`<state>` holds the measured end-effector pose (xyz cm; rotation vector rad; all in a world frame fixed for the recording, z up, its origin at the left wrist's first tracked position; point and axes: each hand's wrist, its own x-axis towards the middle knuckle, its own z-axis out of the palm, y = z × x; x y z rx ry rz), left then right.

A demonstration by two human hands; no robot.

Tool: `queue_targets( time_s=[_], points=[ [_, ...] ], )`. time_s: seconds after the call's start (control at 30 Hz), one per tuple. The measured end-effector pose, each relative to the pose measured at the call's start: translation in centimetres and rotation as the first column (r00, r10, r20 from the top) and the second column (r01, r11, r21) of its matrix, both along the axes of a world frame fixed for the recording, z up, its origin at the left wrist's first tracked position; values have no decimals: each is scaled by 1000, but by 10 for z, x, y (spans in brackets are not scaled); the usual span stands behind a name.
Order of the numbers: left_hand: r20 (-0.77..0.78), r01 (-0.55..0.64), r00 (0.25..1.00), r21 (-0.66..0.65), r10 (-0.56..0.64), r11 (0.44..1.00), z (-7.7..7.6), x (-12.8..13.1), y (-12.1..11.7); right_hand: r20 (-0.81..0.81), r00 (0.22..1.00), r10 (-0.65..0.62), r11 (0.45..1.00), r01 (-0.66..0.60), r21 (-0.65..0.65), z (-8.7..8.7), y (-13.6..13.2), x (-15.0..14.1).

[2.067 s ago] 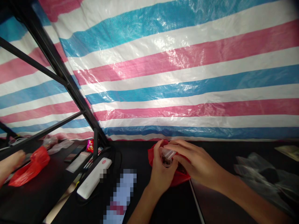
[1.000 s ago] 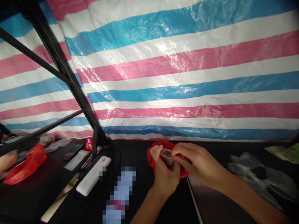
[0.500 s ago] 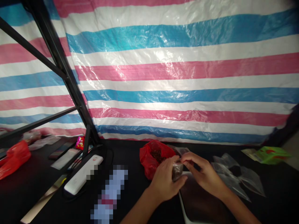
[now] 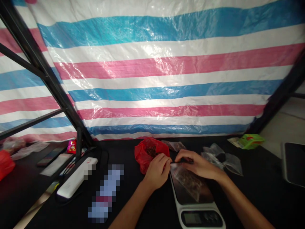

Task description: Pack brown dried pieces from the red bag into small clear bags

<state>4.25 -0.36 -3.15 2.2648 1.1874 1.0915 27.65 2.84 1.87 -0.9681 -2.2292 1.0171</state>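
While a clear zip bag (image 4: 188, 181) containing dark brown loose material is laid on the platform of a digital kitchen scale (image 4: 199, 218), its upper edge is gripped by both hands. The edge is pinched narrowly between the fingers of the right hand (image 4: 197, 166), and the left hand (image 4: 157, 171) is held closed at the same edge, just left of the right hand. The bag is tilted slightly across the platform, with its lower part resting on the surface. The scale's display cannot be read.

A red plastic bag (image 4: 147, 156) stands open on the counter (image 4: 262, 194), just beyond the left hand, with similar dark material visible inside. A smaller bag with dark contents (image 4: 173, 145) lies behind the scale. Several clear plastic bags (image 4: 221, 160) are heaped to the right of the right hand, and a green packet (image 4: 250, 141) is placed farther back.

A white power strip (image 4: 76, 178) and a pixelated, unidentifiable object (image 4: 106, 194) lie left of the hands. A black metal frame (image 4: 40, 68) rises at the left in front of a striped pink, blue and white tarpaulin (image 4: 152, 63).
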Motion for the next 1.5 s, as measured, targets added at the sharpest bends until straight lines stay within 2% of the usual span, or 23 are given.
queue_targets(
  time_s=[0.17, 0.27, 0.4, 0.67, 0.93, 1.0, 1.1, 1.13, 1.23, 1.33, 1.43, 1.5],
  points=[
    [25, -55, 998, 19, 54, 998, -3, -3, 4, -128, 981, -144, 967, 167, 193, -14, 11, 1],
    [46, -81, 996, 23, 80, 996, -5, -3, 6, -136, 974, -182, 932, 215, 293, -21, 17, 6],
    [60, -80, 995, 31, 78, 996, -8, -2, 6, -142, 969, -201, 887, 242, 392, -21, 17, 7],
    [96, -79, 993, 41, 75, 996, -8, -3, 6, -139, 968, -210, 856, 251, 452, -23, 14, 4],
    [129, -110, 987, 108, 96, 988, -7, -3, 5, -163, 953, -255, 820, 302, 487, -22, 18, 7],
    [132, -115, 986, 130, 98, 985, -5, -2, 4, -184, 945, -271, 815, 327, 478, -18, 11, 8],
    [137, -132, 984, 161, 110, 978, -5, 0, 3, -161, 920, -358, 793, 390, 467, -17, -16, 6],
    [141, -143, 983, 168, 120, 975, -5, 0, 3, -120, 900, -420, 768, 423, 481, -20, -28, 5],
    [162, -192, 973, 188, 162, 963, -5, -1, 4, 10, 794, -608, 646, 488, 587, -34, -63, -4],
    [194, -233, 962, 205, 193, 951, -3, -4, 7, 116, 775, -621, 663, 441, 605, -49, -81, -12],
    [238, -315, 935, 216, 263, 924, 0, -9, 9, 167, 792, -587, 722, 419, 550, -54, -79, -14],
    [284, -408, 896, 223, 341, 885, 1, -14, 12, 169, 809, -562, 759, 424, 495, -55, -75, -12]
  ],
)
